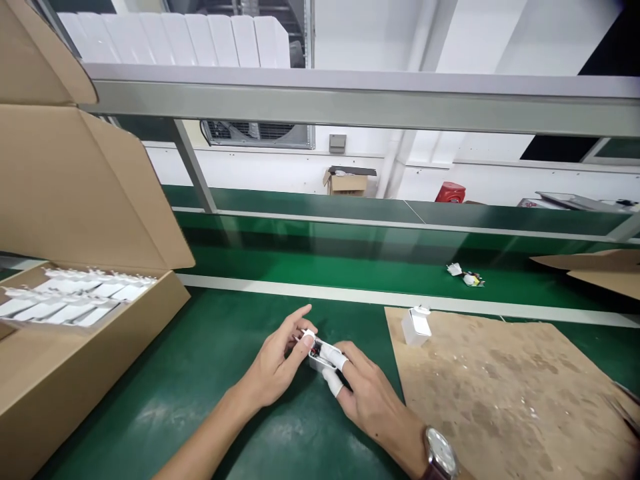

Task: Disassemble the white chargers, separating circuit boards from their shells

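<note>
Low over the green table, a small open white plastic housing shows dark and red parts inside it. My right hand grips it between thumb and index finger, both wearing white finger cots. At its far left end, my left hand pinches a small white part under the thumb, with the other fingers curled behind. Whether that part is joined to the housing I cannot tell. A white box-shaped unit stands to the right of my hands, on a stained cardboard sheet.
At the left, an open cardboard carton holds rows of white units. Small parts lie on the green belt behind the table. A metal shelf rail crosses above. Cardboard flaps jut in from the right.
</note>
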`<state>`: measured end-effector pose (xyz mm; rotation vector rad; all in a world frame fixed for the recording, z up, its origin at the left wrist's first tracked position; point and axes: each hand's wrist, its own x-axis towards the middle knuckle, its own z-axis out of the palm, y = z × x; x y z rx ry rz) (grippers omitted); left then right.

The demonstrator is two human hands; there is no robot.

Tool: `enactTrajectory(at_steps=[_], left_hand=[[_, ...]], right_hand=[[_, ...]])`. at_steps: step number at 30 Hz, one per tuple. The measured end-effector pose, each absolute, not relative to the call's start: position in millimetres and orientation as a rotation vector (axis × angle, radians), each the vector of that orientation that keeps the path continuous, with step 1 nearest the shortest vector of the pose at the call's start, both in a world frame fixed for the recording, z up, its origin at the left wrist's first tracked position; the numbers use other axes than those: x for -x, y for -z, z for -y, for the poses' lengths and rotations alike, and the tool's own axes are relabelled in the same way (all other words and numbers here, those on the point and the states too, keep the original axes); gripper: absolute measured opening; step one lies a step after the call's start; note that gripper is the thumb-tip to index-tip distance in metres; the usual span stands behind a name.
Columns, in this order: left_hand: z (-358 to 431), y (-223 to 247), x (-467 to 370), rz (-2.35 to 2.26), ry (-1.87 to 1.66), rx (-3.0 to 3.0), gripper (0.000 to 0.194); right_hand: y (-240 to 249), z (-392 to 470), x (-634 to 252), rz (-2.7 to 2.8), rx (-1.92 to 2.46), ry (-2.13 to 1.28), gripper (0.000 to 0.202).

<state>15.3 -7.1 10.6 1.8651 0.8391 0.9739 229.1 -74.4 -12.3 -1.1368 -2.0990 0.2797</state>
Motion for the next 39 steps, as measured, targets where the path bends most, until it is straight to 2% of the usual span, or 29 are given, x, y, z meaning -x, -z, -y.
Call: enactTrajectory(at_steps=[4, 6, 7, 9, 10, 11, 15, 21, 29, 32, 34, 36, 38, 39], left_hand=[[5.4, -7.2, -13.5, -0.840, -0.993, -1.828, 0.050], [3.7, -4.3, -11.6, -0.786, -1.008, -1.785, 0.059], [3.3, -3.2, -10.7, -0.750, -1.013, -1.796, 0.072], [3.9, -2.6, -10.0, -0.720, -1.000, -1.918, 0.109], [5.1, -3.1, -10.4, -0.731, -0.982, -2.012, 0.122], [7.0, -4.1, -11.3, -0.750, -0.963, -2.110, 0.127], [15.4, -9.2, -17.2, -0.681, -1.030, -2.365, 0.104], [14.3, -8.5, -19.8, -0.610, -1.244, -2.431, 0.090], [13.5, -3.7, -15.1, -0.652, -1.174, -2.383, 0.094], [12.5, -5.7, -15.8, -0.652, -1.107, -2.302, 0.101], [11.3, -8.4, -16.8, -0.656, -1.079, -2.226, 0.086], [10.4, -11.4, -17.2, -0.670, -1.063, -2.147, 0.055], [9.9, -14.2, -16.6, -0.684, -1.033, -2.074, 0.032], [9.8, -15.5, -16.1, -0.687, -1.010, -2.044, 0.031]], right_hand=[[16.6, 71.4, -228.6, 2.044, 1.109, -0.392, 0.026], [21.7, 67.1, -228.4, 1.893, 1.094, -0.534, 0.023], [24.1, 64.5, -228.3, 1.759, 1.098, -0.652, 0.024], [27.1, 59.4, -227.8, 1.429, 1.083, -0.952, 0.037], [27.3, 57.5, -227.4, 1.273, 1.055, -1.105, 0.047], [26.7, 56.3, -226.8, 1.150, 1.015, -1.234, 0.054], [20.9, 58.8, -221.8, 0.920, 0.892, -1.481, 0.058], [15.4, 65.5, -214.1, 0.790, 0.875, -1.578, 0.060], [16.6, 63.4, -216.0, 0.855, 0.909, -1.544, 0.062], [21.2, 61.0, -219.7, 1.020, 0.966, -1.354, 0.055], [25.5, 61.5, -221.2, 1.179, 1.117, -1.121, 0.051], [30.0, 63.8, -221.4, 1.314, 1.286, -0.889, 0.053], [33.4, 66.5, -220.6, 1.412, 1.354, -0.785, 0.066], [34.3, 67.5, -220.1, 1.447, 1.350, -0.789, 0.076]])
